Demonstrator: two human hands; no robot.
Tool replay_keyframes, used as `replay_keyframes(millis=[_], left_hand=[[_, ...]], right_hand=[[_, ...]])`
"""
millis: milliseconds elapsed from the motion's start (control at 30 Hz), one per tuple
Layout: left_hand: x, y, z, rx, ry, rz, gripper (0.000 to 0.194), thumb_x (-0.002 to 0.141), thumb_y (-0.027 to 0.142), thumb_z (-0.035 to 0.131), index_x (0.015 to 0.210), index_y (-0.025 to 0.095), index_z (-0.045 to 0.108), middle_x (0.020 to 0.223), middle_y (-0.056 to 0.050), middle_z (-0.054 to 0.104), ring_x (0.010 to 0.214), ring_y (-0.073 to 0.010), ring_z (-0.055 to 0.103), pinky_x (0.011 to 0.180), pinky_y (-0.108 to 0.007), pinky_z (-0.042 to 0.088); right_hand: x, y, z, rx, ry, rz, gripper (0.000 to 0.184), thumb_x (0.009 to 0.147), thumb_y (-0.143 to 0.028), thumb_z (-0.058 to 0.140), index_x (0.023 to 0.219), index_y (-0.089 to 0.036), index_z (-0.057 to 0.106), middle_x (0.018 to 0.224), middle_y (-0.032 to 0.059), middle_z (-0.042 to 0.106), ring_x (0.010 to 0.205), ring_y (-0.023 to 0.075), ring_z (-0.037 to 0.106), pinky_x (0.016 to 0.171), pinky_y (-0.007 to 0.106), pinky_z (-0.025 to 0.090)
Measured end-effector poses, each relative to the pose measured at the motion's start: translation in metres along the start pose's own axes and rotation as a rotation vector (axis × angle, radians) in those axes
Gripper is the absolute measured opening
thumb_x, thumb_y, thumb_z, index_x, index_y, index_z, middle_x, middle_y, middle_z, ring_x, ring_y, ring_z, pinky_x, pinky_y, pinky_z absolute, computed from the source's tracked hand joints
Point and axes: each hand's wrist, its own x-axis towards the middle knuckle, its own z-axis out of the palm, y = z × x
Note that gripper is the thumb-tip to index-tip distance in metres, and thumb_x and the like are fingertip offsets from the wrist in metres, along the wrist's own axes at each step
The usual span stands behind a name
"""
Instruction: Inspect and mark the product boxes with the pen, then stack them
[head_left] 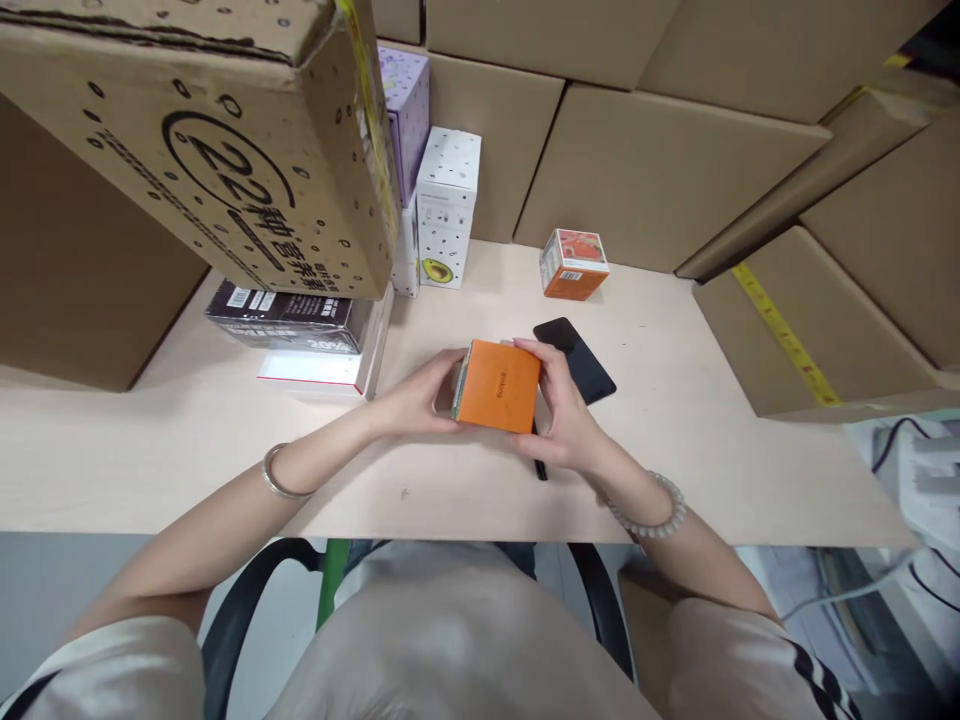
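Between my two hands is a small orange box (498, 388) with dark lettering on the face turned up toward me. My left hand (426, 393) grips its left side, fingers at the far corner and thumb at the near one. Around the right side closes my right hand (561, 410), thumb near the lower edge. A thin black object (540, 466), perhaps a pen, pokes out below my right hand; the rest of it is hidden. Just beyond that hand a black phone (576, 360) lies flat on the table.
A second orange box (574, 265) stands near the back. White cartons (448, 210) and a purple box (407, 115) are at the back left. A large cardboard carton (247, 170) rises above a black box (289, 318) at left. More cardboard boxes (660, 170) wall the back and right of the table (450, 495).
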Motion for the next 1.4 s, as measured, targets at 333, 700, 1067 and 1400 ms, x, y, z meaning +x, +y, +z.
replay_keyframes(millis=[333, 700, 1067, 1400], left_hand=[[-0.004, -0.005, -0.001, 0.015, -0.082, -0.054, 0.093, 0.079, 0.048, 0.092, 0.158, 0.025, 0.049, 0.154, -0.019, 0.066, 0.136, -0.0396, 0.070, 0.109, -0.058, 0.063], [-0.005, -0.006, -0.004, -0.060, 0.036, 0.020, 0.092, 0.087, 0.057, 0.085, 0.165, 0.025, 0.049, 0.162, -0.019, 0.060, 0.147, -0.0421, 0.060, 0.125, -0.062, 0.049], [-0.012, -0.003, -0.009, -0.242, 0.169, -0.140, 0.068, 0.100, 0.067, 0.066, 0.149, 0.020, 0.070, 0.136, -0.016, 0.073, 0.118, -0.0299, 0.071, 0.095, -0.040, 0.060], [-0.014, -0.003, -0.007, 0.189, 0.335, 0.215, 0.107, 0.085, 0.057, 0.085, 0.174, 0.028, 0.033, 0.134, -0.013, 0.055, 0.123, -0.0307, 0.059, 0.101, -0.046, 0.059]], right_hand=[[0.000, -0.005, 0.002, -0.032, -0.015, -0.093, 0.107, 0.077, -0.037, 0.089, 0.166, -0.039, 0.030, 0.167, 0.0148, 0.050, 0.158, 0.0389, 0.050, 0.129, 0.067, 0.046], [0.006, 0.011, -0.005, 0.213, 0.158, 0.199, 0.100, 0.075, -0.071, 0.090, 0.159, -0.030, 0.052, 0.162, 0.0149, 0.057, 0.153, 0.0374, 0.055, 0.129, 0.060, 0.048], [0.016, 0.010, -0.003, 0.580, 0.106, 0.509, 0.074, 0.075, -0.078, 0.087, 0.129, -0.028, 0.074, 0.153, 0.0099, 0.072, 0.151, 0.0376, 0.060, 0.135, 0.059, 0.040], [0.010, 0.017, 0.012, 0.775, 0.100, 0.534, 0.089, 0.069, -0.049, 0.099, 0.147, -0.033, 0.060, 0.174, 0.0061, 0.052, 0.164, 0.0326, 0.045, 0.138, 0.053, 0.035]])
